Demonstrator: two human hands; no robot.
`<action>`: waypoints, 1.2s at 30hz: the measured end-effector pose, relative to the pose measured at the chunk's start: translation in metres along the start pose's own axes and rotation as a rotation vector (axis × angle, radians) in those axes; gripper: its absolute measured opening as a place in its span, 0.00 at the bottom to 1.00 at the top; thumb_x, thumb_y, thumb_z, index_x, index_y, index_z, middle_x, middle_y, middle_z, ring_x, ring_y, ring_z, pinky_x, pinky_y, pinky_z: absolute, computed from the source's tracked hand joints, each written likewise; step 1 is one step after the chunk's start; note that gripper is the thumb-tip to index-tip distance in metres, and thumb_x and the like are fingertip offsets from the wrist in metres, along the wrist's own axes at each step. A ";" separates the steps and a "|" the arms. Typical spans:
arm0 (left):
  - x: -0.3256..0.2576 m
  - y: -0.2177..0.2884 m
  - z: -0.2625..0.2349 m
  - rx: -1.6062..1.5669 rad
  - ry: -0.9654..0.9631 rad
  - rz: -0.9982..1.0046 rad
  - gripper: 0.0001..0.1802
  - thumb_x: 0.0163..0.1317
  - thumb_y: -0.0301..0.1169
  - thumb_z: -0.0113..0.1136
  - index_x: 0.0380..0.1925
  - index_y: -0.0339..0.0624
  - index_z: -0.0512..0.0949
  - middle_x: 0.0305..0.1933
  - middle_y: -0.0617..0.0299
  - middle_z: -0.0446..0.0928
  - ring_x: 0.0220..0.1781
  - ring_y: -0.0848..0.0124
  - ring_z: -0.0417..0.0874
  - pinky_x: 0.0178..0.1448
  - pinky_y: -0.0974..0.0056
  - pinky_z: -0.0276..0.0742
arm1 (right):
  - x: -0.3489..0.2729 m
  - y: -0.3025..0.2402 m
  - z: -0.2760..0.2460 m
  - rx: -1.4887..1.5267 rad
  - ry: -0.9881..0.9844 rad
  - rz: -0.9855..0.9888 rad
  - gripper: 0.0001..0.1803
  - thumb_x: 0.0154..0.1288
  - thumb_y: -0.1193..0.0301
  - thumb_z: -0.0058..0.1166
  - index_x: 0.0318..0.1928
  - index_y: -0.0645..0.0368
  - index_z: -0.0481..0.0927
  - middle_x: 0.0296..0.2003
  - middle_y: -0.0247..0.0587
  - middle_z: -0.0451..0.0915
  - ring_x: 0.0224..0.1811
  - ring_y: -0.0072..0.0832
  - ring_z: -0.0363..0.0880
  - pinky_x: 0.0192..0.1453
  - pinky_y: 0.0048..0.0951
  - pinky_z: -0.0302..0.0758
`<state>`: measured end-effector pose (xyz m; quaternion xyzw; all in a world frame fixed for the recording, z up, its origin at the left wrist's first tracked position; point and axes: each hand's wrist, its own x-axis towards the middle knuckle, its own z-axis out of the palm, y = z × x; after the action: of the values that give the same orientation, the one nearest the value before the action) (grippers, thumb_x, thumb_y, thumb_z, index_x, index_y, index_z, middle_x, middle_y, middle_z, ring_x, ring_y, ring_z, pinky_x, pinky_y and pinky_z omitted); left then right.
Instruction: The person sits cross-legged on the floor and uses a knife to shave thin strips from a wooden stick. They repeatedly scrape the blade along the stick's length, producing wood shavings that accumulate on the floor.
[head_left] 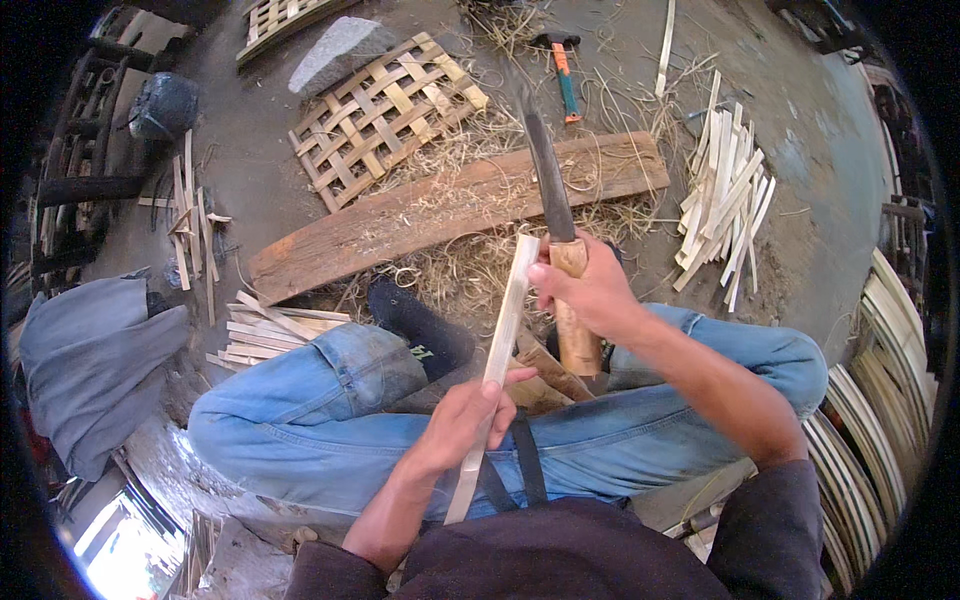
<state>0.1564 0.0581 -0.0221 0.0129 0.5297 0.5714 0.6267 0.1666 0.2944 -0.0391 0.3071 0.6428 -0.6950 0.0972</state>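
My left hand [465, 422] is closed round a pale bamboo strip [507, 325] about midway along, its index finger pointing out to the right. The strip slants up across my lap, and its lower end rests near my belly. In my right hand [592, 290] is a long knife [545, 160] with a thick wooden handle [577, 335]. Its dark blade points away from me, over the plank. My right thumb and fingertips also touch the strip's upper end, just left of the handle.
A wooden plank [400, 235] lies across bamboo shavings [450, 265] beyond my feet. Behind it are a woven bamboo panel [385, 115], a grey stone [338, 52] and a hammer [563, 78]. Cut strips lie in piles at right [722, 190] and left [270, 330]; long strips [850, 450] are stacked far right.
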 end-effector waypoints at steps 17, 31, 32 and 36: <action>-0.013 0.001 -0.006 -0.115 -0.088 -0.120 0.46 0.67 0.66 0.36 0.67 0.35 0.62 0.50 0.51 0.79 0.43 0.70 0.82 0.47 0.64 0.81 | 0.036 -0.028 -0.067 0.159 0.371 0.018 0.11 0.58 0.73 0.62 0.40 0.64 0.78 0.27 0.37 0.80 0.24 0.23 0.78 0.27 0.25 0.77; -0.014 0.000 -0.014 0.902 0.114 0.336 0.13 0.71 0.36 0.50 0.35 0.41 0.79 0.28 0.56 0.80 0.29 0.59 0.82 0.37 0.60 0.78 | 0.044 -0.030 -0.122 0.101 0.369 0.000 0.08 0.57 0.71 0.60 0.35 0.61 0.78 0.24 0.34 0.77 0.24 0.23 0.76 0.28 0.26 0.76; -0.013 0.000 -0.013 0.946 0.048 0.366 0.11 0.70 0.35 0.51 0.34 0.42 0.79 0.27 0.56 0.79 0.29 0.57 0.81 0.36 0.59 0.78 | 0.044 -0.029 -0.122 0.096 0.351 0.000 0.08 0.57 0.71 0.60 0.35 0.61 0.78 0.24 0.34 0.77 0.24 0.23 0.76 0.29 0.26 0.76; -0.012 -0.001 -0.011 0.992 0.092 0.576 0.07 0.66 0.31 0.55 0.30 0.44 0.78 0.25 0.57 0.77 0.27 0.54 0.79 0.33 0.57 0.76 | 0.050 -0.018 -0.120 0.049 0.276 0.046 0.08 0.56 0.71 0.60 0.34 0.61 0.78 0.24 0.34 0.77 0.25 0.23 0.77 0.29 0.27 0.76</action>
<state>0.1522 0.0425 -0.0197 0.4243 0.7363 0.4020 0.3410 0.1538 0.4247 -0.0495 0.4167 0.6258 -0.6591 0.0160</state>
